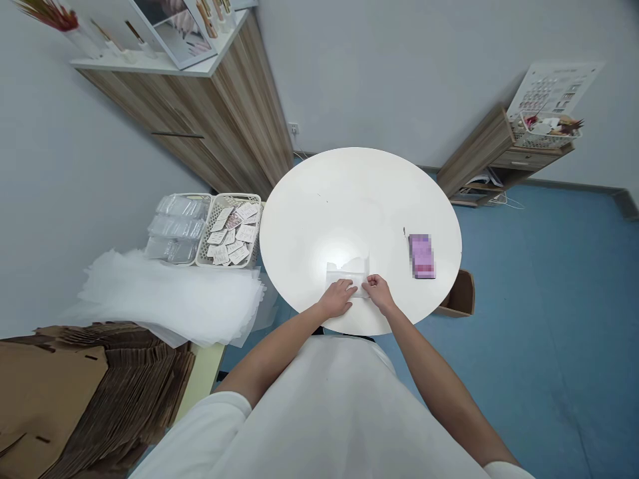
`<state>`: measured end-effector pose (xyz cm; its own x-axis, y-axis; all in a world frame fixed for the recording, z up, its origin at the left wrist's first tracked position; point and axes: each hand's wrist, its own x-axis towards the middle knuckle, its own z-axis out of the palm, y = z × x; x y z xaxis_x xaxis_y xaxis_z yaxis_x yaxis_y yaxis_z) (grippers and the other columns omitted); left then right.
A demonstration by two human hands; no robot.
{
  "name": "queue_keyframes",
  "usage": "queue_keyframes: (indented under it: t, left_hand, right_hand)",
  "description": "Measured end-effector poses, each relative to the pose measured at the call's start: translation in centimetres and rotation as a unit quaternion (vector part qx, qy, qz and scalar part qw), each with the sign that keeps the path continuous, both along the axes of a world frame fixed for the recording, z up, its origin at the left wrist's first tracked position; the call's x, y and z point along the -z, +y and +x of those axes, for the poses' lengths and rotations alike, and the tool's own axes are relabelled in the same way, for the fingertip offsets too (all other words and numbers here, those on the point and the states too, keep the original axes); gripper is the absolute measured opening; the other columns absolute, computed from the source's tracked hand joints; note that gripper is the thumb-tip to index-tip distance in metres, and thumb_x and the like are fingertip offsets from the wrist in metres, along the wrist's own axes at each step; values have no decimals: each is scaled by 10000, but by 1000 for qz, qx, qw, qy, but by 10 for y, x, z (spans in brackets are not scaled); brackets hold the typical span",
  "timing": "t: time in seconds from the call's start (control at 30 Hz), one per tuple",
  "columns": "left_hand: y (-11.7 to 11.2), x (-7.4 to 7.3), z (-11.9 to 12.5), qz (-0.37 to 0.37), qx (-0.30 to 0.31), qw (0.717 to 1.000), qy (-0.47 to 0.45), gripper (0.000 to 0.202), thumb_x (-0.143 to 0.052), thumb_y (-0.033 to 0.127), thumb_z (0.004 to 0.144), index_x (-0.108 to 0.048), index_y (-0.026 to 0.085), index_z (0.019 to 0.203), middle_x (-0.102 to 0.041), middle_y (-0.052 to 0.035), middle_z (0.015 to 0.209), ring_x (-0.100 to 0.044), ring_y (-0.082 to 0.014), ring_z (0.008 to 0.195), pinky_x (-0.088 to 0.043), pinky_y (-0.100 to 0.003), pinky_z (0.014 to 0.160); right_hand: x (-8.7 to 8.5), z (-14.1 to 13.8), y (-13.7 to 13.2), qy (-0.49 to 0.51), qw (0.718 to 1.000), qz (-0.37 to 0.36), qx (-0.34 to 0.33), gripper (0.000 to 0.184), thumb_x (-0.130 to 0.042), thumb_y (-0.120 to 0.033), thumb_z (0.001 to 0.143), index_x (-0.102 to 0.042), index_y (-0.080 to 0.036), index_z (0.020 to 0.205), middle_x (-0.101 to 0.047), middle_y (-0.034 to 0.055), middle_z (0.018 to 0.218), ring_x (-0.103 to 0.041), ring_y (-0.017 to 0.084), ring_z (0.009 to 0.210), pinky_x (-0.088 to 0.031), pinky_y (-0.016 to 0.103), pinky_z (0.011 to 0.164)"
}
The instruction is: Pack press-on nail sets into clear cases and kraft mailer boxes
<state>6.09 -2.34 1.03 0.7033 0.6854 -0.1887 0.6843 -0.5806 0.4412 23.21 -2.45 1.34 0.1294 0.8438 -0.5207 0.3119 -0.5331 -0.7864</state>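
A small white sheet of wrapping [347, 267], thin and with an uneven far edge, lies partly folded near the front edge of the round white table [359, 193]. Whether anything is inside the fold cannot be made out. My left hand [338, 297] rests flat on its left part, fingers spread. At the right edge of the sheet, my right hand [378, 291] has curled fingers, with thumb and fingertips pinched on the corner.
A blurred purple object [422, 256] lies right on the table. Left stand a basket of printed cards [228, 229], a basket of clear plastic packets [177, 228], a stack of white sheets [164, 289] and flattened cardboard boxes [130, 392]. An open carton [460, 294] sits on the floor.
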Motion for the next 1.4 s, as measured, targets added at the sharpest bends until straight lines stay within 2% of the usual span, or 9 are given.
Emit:
queue_keyframes:
  t: [0.2,0.33,0.53,0.73,0.83,0.9,1.07,1.27,1.4]
  left_hand:
    - [-4,-5,-8,6,-62,995,-78,547,-423,242,775,-222,164,1278,-400,-113,1238,-368,-213,1134,-326,-359,926]
    - [-11,-10,-5,28,20,998,-46,516,-453,233,748,-307,182,1240,-400,-104,1233,-347,-236,1145,-280,-371,949]
    - [-18,-8,-3,41,52,998,11,450,-480,216,731,-395,198,1173,-413,-98,1225,-350,-246,1134,-221,-392,965]
    - [-18,-8,-6,28,46,999,-4,449,-496,209,723,-407,190,1162,-411,-98,1239,-336,-244,1152,-199,-395,981]
    - [-20,-8,-12,-1,-12,999,-37,364,-498,234,734,-458,206,1095,-398,-85,1245,-314,-241,1177,-195,-394,994]
    - [-22,-6,-19,-28,-134,989,-63,350,-500,265,743,-459,210,1086,-361,-87,1268,-280,-250,1202,-206,-402,994]
    - [-28,3,-32,-188,-523,821,-131,557,-566,338,708,-332,186,1190,-302,-129,1286,-280,-267,1209,-285,-391,960]
    - [-19,16,-20,-305,-674,629,-241,765,-661,364,630,-227,197,1236,-285,-133,1292,-441,-213,1082,-412,-304,835]
    - [-6,18,-14,-315,-716,548,-297,838,-717,289,573,-224,192,1243,-342,-126,1231,-525,-152,924,-462,-229,692]
  right_hand:
    - [-4,-15,3,69,997,-25,-33,206,-485,-259,694,-507,-186,886,-585,31,778,-580,131,667,-486,281,648]
    - [-3,-11,8,73,995,-38,-51,232,-436,-224,719,-507,-172,934,-591,37,759,-586,145,698,-490,291,654]
    - [-4,6,3,-175,968,59,-172,309,-396,-239,761,-515,-196,1043,-567,36,860,-550,154,738,-452,309,709]
    - [-4,5,-14,-301,888,126,-323,579,-419,-232,787,-198,-242,1322,-264,105,1335,-437,243,1076,-444,311,699]
    - [-4,-1,-10,-315,870,102,-365,588,-396,-228,804,-148,-236,1337,-216,107,1356,-416,244,1103,-436,316,734]
    - [-4,-6,-5,-317,868,90,-372,587,-401,-223,801,-158,-219,1335,-210,115,1352,-446,237,1069,-431,313,748]
    - [-1,-19,1,-304,885,83,-343,610,-439,-210,781,-173,-206,1329,-195,122,1345,-502,209,989,-418,304,789]
    - [6,-24,-1,-270,900,95,-329,607,-441,-200,774,-185,-231,1323,-201,97,1343,-512,184,963,-425,304,795]
    - [8,-20,-2,-254,904,103,-327,600,-442,-203,770,-201,-232,1319,-204,87,1343,-514,178,952,-428,307,796]
